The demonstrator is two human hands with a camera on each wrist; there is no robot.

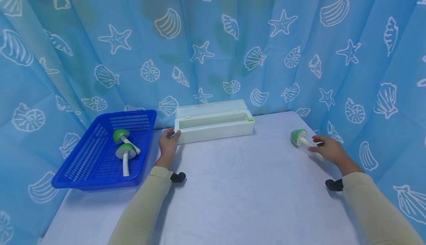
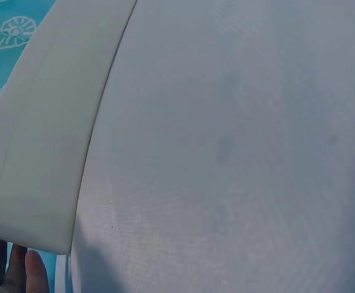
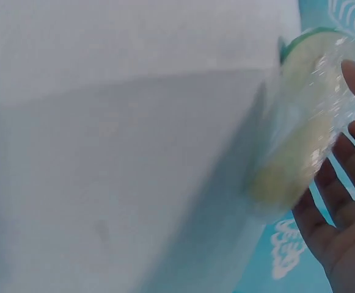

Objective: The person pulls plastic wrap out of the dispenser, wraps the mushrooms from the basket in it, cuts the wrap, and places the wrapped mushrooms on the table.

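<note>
Lying at the right side of the table is a toy mushroom [image 1: 298, 138] with a green cap and pale stem, wrapped in clear plastic film. My right hand [image 1: 327, 149] is at its stem end, with thumb and fingers spread apart around the film. In the right wrist view the thumb overlaps the wrapped mushroom [image 3: 299, 146]. A long white box [image 1: 216, 131], likely a cling film dispenser, stands at the back with its lid raised. At its left end, my left hand [image 1: 169, 143] touches the corner; fingertips [image 2: 35, 268] meet the end face in the left wrist view.
A blue plastic basket [image 1: 96, 154] at the left holds two green-capped toy mushrooms [image 1: 125, 152]. A white cloth covers the table [image 1: 233, 193]. Behind it hangs a blue curtain [image 1: 213, 75] with shell and starfish prints.
</note>
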